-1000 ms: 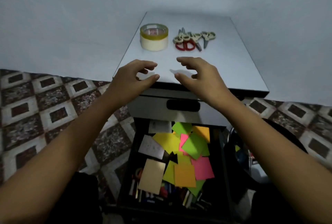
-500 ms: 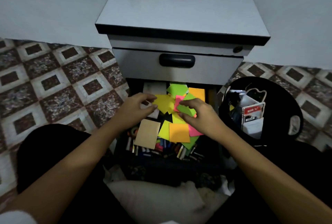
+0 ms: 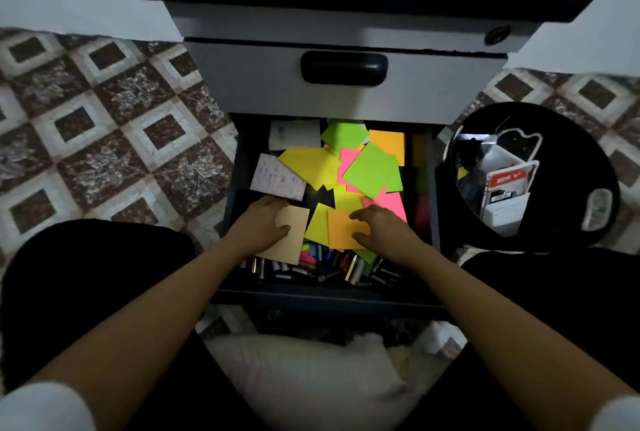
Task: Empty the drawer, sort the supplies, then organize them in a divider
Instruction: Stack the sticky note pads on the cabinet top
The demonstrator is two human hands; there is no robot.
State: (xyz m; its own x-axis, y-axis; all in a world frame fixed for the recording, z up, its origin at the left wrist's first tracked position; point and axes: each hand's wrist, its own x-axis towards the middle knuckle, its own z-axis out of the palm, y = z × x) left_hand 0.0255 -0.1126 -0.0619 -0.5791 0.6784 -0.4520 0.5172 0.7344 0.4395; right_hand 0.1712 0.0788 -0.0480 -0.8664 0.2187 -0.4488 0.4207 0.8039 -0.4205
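Our left grip (image 3: 266,223) pinches the tan card (image 3: 294,243), the right grip (image 3: 377,230) rests with loose fingers on the orange sticky note (image 3: 341,233); we just reached into the drawer (image 3: 322,294), so we judge emptying starts.

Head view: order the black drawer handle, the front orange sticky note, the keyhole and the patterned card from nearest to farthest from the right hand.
1. front orange sticky note, touching the right hand
2. patterned card, to the left
3. black drawer handle, above
4. keyhole, upper right
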